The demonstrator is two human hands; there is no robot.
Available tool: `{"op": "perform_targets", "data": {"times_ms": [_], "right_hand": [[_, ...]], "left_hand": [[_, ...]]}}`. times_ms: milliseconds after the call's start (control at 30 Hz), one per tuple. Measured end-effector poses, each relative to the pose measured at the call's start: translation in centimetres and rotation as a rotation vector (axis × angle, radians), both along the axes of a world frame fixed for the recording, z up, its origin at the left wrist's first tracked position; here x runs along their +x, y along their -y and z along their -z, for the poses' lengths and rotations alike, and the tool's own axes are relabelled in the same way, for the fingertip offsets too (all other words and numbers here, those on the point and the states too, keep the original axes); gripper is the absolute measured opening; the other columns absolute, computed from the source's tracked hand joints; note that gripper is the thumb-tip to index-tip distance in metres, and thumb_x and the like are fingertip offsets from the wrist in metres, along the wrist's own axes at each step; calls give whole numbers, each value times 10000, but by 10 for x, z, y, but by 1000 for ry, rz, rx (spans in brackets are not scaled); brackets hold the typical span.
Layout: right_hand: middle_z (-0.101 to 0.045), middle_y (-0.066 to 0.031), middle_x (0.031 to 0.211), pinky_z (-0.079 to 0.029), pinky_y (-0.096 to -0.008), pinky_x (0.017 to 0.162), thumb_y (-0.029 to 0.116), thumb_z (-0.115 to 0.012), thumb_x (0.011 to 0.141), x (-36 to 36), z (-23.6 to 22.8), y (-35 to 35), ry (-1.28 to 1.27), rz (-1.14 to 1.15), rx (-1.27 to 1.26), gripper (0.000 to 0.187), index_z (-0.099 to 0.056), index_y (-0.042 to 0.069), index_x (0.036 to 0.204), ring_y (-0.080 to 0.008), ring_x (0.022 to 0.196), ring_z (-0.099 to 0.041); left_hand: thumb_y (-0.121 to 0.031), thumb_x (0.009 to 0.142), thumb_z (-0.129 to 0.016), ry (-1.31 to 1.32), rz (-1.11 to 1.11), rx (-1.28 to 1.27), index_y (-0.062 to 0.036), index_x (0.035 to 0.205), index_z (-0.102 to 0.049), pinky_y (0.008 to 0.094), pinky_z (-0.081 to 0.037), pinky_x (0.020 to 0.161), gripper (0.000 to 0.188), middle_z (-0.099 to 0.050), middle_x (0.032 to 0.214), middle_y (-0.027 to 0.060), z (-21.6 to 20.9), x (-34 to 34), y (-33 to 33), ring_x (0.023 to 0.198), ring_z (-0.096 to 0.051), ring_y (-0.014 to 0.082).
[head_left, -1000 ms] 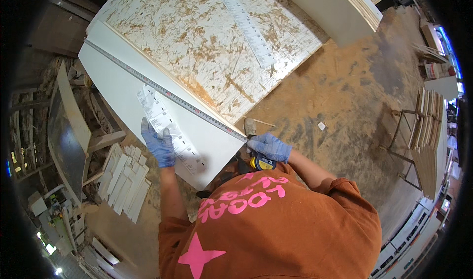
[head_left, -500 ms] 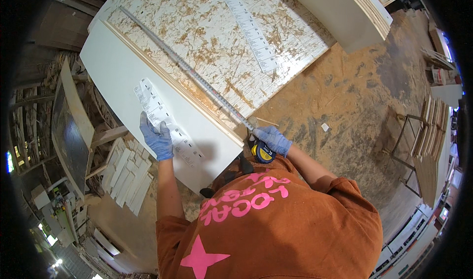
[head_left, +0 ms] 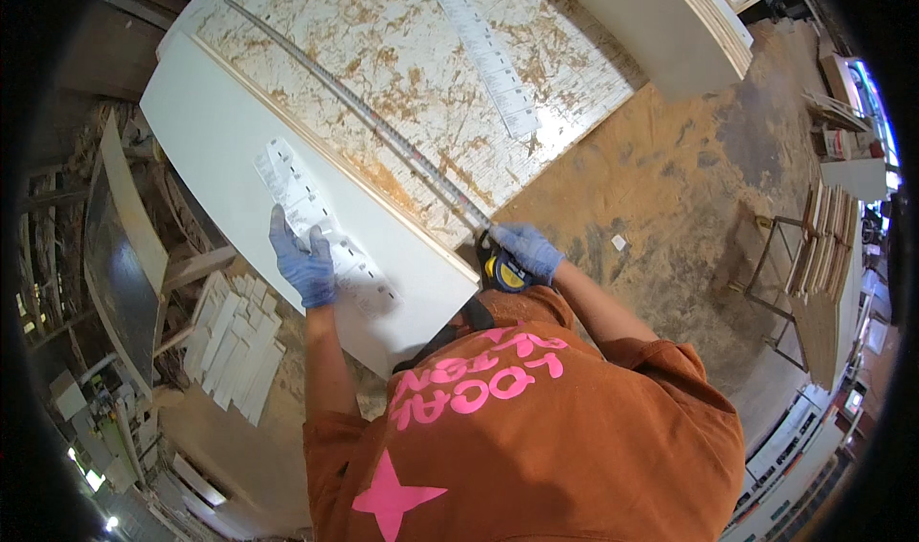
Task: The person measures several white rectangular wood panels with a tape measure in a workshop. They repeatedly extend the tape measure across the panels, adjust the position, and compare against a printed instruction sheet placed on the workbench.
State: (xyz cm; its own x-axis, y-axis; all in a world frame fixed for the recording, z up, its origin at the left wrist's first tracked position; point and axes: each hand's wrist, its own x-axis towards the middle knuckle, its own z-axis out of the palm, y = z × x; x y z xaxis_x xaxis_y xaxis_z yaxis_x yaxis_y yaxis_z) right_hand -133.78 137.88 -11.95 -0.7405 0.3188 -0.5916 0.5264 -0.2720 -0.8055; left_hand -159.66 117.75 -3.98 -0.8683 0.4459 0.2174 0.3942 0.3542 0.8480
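My left hand [head_left: 306,266], in a blue glove, pinches the edge of a white label strip [head_left: 292,186] with small printed labels. The strip lies along a long white panel [head_left: 211,111], partly hidden by my fingers. In a matching glove, my right hand [head_left: 528,252] grips a black, yellow and blue tape measure [head_left: 504,272] beyond the panel's near right corner. Its metal blade [head_left: 354,104] runs out far to the upper left, above the scuffed white board [head_left: 402,54] and beside the panel's wood-coloured edge.
A second label strip [head_left: 490,61] lies on the scuffed board. Stacked white panels [head_left: 661,25] stand at the far right. A rack of boards [head_left: 821,283] is on the right, and a pile of white offcuts [head_left: 233,343] at left. A paper scrap [head_left: 618,242] lies on the dusty floor.
The tape measure has shifted slightly up and its blade lies a little farther from the panel's edge. My left hand keeps its hold on the label strip.
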Motion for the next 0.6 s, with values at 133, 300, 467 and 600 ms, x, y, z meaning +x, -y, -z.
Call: {"op": "perform_targets", "data": {"times_ms": [133,300,467,600], "right_hand": [[-579,-30,711,-439,-278,643,358,-476,878,-15,-19,-17,-26,-9,-18,381,-620,5,868,-117,656,-507],[-585,-36,718,-438,-278,641,343,-471,876,-42,-34,-45,21,-20,-96,370,-614,3,856,-118,659,-516],[-580,-29,722,-434,-268,637,339,-471,874,-56,-9,-60,4,-99,-62,360,-605,9,825,-114,665,-509],[-553,-12,695,-420,-253,613,336,-465,877,-69,-4,-66,-38,-76,-211,333,-604,40,813,-96,638,-483]], "left_hand": [[65,760,-473,-24,-78,-53,50,1301,-249,344,-308,1007,586,-344,1302,230,12,-10,2,1208,-374,286],[53,763,-489,-35,-188,-112,54,1295,-254,351,-278,1029,581,-334,1313,234,9,-29,-22,1233,-346,295],[27,777,-499,-116,-273,-224,42,1287,-287,344,-279,1030,553,-366,1309,194,3,-39,-43,1231,-355,282],[-17,781,-515,-232,-287,-320,41,1281,-312,345,-292,1021,542,-396,1287,192,9,-48,-41,1215,-376,287]]}}
